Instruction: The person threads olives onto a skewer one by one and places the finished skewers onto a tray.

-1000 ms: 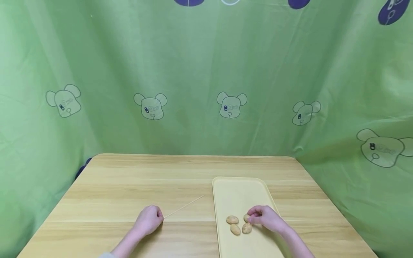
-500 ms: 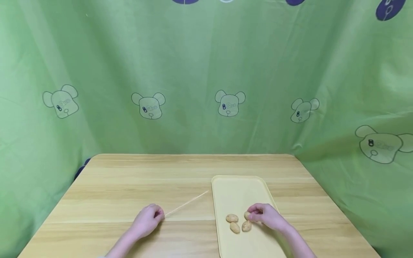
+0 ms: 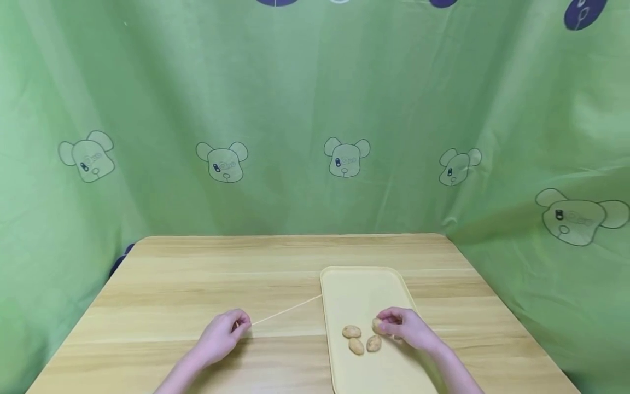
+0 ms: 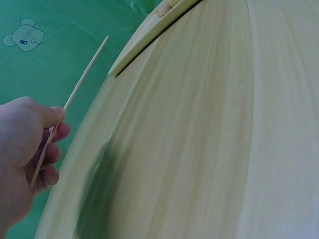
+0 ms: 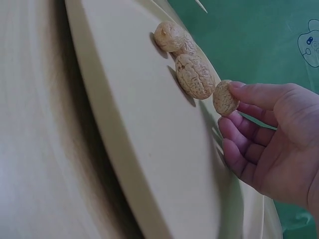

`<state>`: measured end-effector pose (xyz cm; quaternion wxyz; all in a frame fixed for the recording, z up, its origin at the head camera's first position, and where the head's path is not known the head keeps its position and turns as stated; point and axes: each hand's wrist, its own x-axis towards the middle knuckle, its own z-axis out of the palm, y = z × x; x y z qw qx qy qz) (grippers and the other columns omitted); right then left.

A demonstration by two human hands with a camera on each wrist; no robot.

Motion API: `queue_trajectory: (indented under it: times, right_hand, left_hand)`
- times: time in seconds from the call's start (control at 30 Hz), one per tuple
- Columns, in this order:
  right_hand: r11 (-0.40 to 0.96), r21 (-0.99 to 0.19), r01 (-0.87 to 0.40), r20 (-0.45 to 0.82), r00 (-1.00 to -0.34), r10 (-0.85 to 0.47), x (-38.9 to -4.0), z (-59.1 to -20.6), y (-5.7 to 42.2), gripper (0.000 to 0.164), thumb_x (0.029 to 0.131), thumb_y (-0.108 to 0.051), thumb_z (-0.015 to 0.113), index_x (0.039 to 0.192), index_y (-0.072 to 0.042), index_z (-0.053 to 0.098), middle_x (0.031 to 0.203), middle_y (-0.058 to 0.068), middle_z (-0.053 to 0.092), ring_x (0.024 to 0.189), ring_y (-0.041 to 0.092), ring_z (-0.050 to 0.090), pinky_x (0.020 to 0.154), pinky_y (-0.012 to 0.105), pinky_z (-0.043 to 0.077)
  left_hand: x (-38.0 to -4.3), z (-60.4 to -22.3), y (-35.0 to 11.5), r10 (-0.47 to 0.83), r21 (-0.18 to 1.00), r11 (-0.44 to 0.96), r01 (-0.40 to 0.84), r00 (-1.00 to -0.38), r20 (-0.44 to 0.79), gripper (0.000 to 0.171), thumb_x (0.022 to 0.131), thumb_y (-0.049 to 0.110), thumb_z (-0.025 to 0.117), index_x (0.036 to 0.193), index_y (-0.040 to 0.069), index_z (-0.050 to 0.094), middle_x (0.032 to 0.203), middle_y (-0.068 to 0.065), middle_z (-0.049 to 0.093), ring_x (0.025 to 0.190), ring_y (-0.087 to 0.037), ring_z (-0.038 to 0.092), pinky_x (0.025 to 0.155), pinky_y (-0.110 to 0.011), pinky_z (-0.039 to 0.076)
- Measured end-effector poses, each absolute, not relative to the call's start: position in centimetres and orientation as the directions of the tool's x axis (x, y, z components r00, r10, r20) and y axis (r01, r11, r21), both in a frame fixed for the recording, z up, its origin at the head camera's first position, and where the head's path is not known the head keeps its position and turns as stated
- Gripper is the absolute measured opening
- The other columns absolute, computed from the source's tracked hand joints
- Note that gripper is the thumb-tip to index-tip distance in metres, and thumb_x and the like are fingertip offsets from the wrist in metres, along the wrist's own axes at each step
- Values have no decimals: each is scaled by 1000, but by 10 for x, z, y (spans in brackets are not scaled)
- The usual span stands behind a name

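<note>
Between the thumb and fingers of my left hand (image 3: 221,335) is a thin wooden skewer (image 4: 79,85), held aslant above the table. Its pointed end is bare and reaches toward the tray's left edge in the head view. My right hand (image 3: 410,329) pinches a tan, wrinkled, oval food ball (image 5: 226,98) by its thumb and fingertips, just over the pale yellow tray (image 3: 361,287). Three similar balls lie on the tray close by, such as a rounded one (image 5: 169,36) and a larger, heavily creased one (image 5: 195,76). The skewer and the pinched ball are apart.
The tray lies lengthwise on the right half of a light wooden table (image 3: 206,279), its raised rim (image 4: 149,37) facing my left hand. A green curtain (image 3: 285,208) with printed bear heads surrounds the table's back and sides.
The skewer's tip has swung and moved right, toward the tray. My right hand has drawn the pinched ball slightly away from the others. The head view has shifted a little.
</note>
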<state>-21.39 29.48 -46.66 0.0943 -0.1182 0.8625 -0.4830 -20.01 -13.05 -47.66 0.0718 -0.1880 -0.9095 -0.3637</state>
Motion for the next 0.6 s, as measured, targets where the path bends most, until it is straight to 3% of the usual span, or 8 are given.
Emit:
queue_trajectory:
  times: [0.33, 0.6]
  right_hand:
    - [471, -872, -131, 4, -965, -260, -216, -456, 290, 40, 85, -19, 66, 113, 8, 56, 98, 12, 59, 80, 24, 60, 67, 31, 52]
    - [483, -861, -158, 56, -974, -219, -216, -450, 286, 39, 83, -18, 68, 113, 5, 58, 101, 14, 62, 83, 18, 60, 74, 26, 49]
  left_hand:
    - [-200, -469, -129, 301, 689, 592, 418, -908, 293, 9, 87, 17, 63, 83, 8, 64, 74, 7, 57, 58, -2, 43, 52, -21, 40]
    - [-198, -467, -131, 305, 774, 500, 389, -915, 263, 6, 83, 13, 67, 86, 7, 67, 72, 7, 56, 60, -3, 44, 51, -20, 40]
